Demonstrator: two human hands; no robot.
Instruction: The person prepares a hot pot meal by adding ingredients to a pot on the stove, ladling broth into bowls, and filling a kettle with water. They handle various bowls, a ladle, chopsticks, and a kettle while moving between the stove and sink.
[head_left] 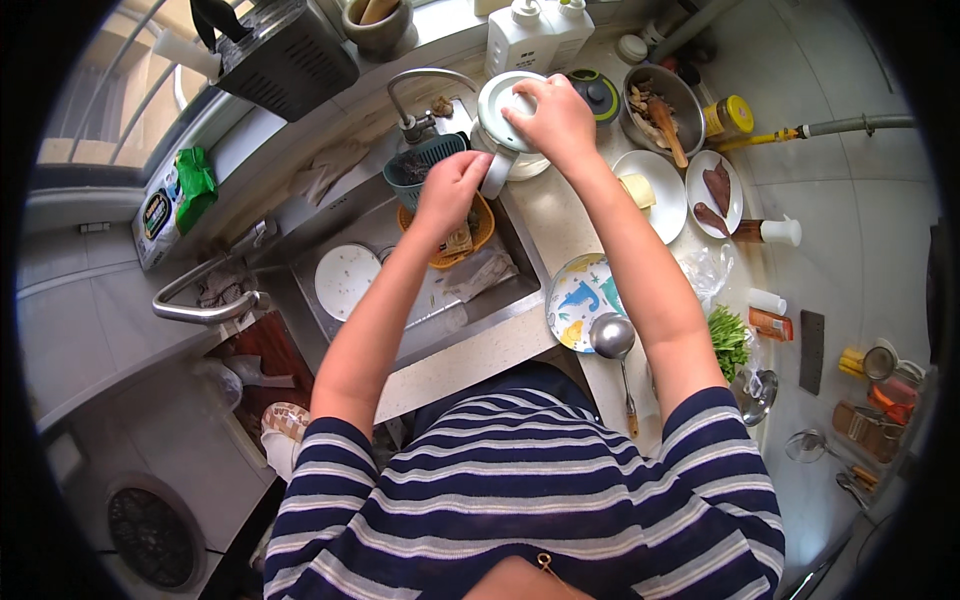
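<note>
At the back of the counter, beside the sink, stands a white lidded jug (500,150). My left hand (450,195) is closed by its grey-white handle (496,175), with the fingers partly hidden behind the hand. On top, my right hand (555,118) pinches the pale round lid (505,105) by its middle; the lid sits over the jug's mouth. A teal basket (425,160) is just beyond my left hand, above an orange strainer basket (483,228) in the sink.
The steel sink (315,300) holds a white plate (347,280). On the right counter are a patterned plate (572,318), a ladle (613,338), a plate with a pale yellow block (637,192), a plate of dark meat (716,188) and a metal pot (690,100). White pump bottles (520,40) stand behind the jug.
</note>
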